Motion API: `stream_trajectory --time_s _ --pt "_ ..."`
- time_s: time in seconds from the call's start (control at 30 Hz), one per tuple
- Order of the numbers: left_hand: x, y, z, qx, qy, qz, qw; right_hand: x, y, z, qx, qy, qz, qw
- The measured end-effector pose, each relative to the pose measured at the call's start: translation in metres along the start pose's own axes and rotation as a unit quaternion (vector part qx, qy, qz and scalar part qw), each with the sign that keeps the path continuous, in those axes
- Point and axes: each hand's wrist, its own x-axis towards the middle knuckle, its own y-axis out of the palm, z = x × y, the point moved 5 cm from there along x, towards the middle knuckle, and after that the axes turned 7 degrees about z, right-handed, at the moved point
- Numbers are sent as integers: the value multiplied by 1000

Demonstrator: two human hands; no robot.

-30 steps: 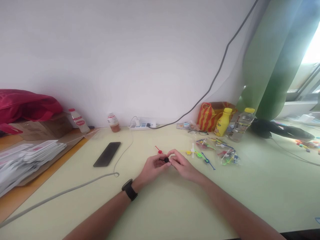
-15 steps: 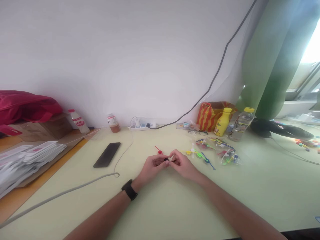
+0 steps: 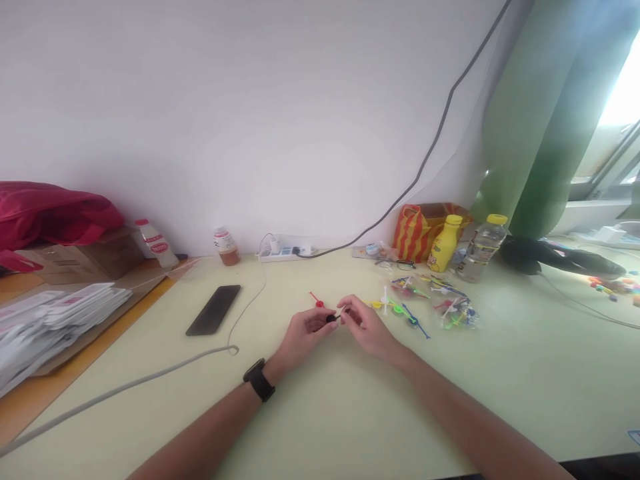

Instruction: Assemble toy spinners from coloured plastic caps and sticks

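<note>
Left hand: mine point(image 3: 304, 333) is pinched on a black round plastic part point(image 3: 331, 319), thumb on the near side, fingers behind it.
Right hand: mine point(image 3: 365, 329) is close by, thumb and forefinger apparently pinching a thin black stem point(image 3: 338, 316) that reaches toward the round part.
Black pieces: between my two hands, over the middle of the table point(image 3: 310, 413); whether they are joined I can't tell, as my fingers cover too much.
Slip: the round part is small and looks smooth, so a hard push from the right could squirt it out of my left fingertips.
Snapped stem: it looks slender; bending it sideways instead of pressing straight could crack it.
Misfit: with my own fingers blocking the view, I could set the stem at a slant and force it.
Red spinner-like piece point(image 3: 320, 304): lies just beyond my left fingers; a careless knuckle could knock it away.
Loose coloured pieces: yellow point(image 3: 377, 305), white point(image 3: 385, 301), green point(image 3: 399, 309) and blue point(image 3: 413, 320) lie close together beyond my right hand; a dropped black bit could bounce among them.
Grey cable point(image 3: 125, 383): runs left of my watch point(image 3: 259, 380); a wide elbow swing could drag it.
</note>
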Motion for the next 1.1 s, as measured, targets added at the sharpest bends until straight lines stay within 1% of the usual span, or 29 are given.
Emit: stream_trajectory --time_s 0.1,0.17,0.37,0.53,0.97,1.1 --pt "-1 -3 3 32 16 -27 999 0 -2 2 -51 -8 -19 998" --pt "-1 -4 2 54 28 -39 997 0 -2 3 -65 -11 -17 998" --pt "-4 0 -3 101 55 -30 993 1 -2 3 -67 -14 -21 997" --pt "-4 -3 -2 124 66 -56 989 2 -2 2 -71 -6 -26 997" --pt "-3 -5 -1 146 76 -74 984 2 -1 -6 -1 29 -18 999" --pt "-4 -5 0 155 69 -64 983 3 -2 -6 1 35 -15 999"
